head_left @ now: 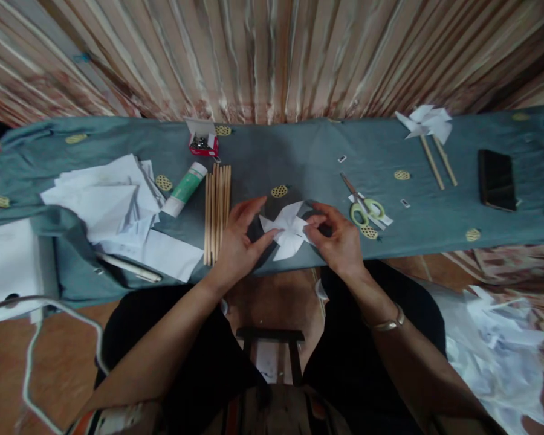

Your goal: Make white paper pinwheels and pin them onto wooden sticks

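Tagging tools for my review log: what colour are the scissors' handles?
The scissors' handles are light yellow-green; the head view shows them best.

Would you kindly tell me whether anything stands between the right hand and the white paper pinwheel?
Nothing visible does: the right hand is right at the paper pinwheel, and the scissors lie farther right.

Black trousers, patterned top (touches of orange), silvery bangle on the right wrist.

L hand: thumb on paper pinwheel, fingers spread; R hand at its other side. Wood sticks just L, then green/wht tube, paper pile. To R: scissors, pinwheels on 2 sticks, phone.
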A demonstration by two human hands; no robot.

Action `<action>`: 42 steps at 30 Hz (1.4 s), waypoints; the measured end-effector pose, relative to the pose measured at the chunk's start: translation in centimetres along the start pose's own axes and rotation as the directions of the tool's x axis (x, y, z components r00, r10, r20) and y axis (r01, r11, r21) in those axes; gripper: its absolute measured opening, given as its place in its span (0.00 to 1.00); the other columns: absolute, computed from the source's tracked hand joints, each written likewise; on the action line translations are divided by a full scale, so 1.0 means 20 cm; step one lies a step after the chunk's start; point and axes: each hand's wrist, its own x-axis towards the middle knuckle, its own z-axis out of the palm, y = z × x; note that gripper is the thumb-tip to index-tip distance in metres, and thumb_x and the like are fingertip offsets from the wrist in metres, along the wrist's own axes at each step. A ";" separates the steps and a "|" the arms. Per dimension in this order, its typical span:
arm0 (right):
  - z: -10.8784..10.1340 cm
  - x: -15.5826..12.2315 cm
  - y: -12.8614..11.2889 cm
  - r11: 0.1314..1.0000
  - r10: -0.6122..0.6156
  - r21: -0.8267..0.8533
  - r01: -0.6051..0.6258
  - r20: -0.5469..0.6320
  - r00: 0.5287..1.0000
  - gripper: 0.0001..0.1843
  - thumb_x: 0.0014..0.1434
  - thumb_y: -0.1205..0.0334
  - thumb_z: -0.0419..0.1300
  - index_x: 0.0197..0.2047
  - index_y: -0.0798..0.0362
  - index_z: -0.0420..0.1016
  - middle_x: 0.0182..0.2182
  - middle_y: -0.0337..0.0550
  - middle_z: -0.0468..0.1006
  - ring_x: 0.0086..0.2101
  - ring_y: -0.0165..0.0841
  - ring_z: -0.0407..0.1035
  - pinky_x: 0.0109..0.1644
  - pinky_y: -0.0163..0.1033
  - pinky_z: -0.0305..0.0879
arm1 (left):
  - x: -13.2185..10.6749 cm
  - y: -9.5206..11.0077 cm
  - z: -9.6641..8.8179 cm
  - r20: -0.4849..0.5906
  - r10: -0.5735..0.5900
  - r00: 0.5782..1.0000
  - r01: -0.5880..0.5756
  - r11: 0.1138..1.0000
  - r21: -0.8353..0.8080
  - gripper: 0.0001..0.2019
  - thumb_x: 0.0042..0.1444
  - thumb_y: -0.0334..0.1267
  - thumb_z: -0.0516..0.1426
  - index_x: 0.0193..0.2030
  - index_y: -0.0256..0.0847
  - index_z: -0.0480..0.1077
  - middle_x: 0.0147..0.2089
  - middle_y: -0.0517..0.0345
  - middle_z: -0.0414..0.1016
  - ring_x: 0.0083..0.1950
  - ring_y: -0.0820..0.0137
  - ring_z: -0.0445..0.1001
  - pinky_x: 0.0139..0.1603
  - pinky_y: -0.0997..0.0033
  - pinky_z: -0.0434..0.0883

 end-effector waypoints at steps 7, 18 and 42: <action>0.01 0.05 0.00 0.919 0.108 0.385 -0.085 -0.039 0.993 0.19 0.48 0.59 0.66 0.45 0.50 0.75 0.30 0.37 0.82 0.30 0.33 0.74 0.41 0.43 0.70 | 0.01 -0.02 0.09 0.080 -0.229 0.970 0.239 0.848 -0.472 0.42 0.45 0.43 0.69 0.66 0.42 0.57 0.60 0.41 0.71 0.57 0.59 0.73 0.55 0.55 0.70; 0.03 0.10 -0.07 0.688 0.295 0.700 -0.190 -0.031 0.955 0.22 0.37 0.59 0.72 0.38 0.51 0.75 0.28 0.37 0.80 0.27 0.31 0.72 0.36 0.40 0.69 | 0.05 0.19 0.13 0.371 -0.431 0.823 0.487 0.198 -0.851 0.22 0.33 0.38 0.72 0.38 0.37 0.76 0.35 0.55 0.81 0.38 0.68 0.78 0.48 0.67 0.71; 0.03 -0.01 -0.21 0.873 0.014 0.487 0.011 -0.046 0.999 0.21 0.50 0.56 0.68 0.48 0.49 0.74 0.35 0.41 0.82 0.34 0.33 0.74 0.43 0.43 0.70 | 0.05 0.14 0.07 0.256 -0.606 0.754 0.442 0.179 -0.879 0.15 0.34 0.39 0.71 0.31 0.35 0.79 0.30 0.54 0.81 0.31 0.69 0.76 0.39 0.70 0.70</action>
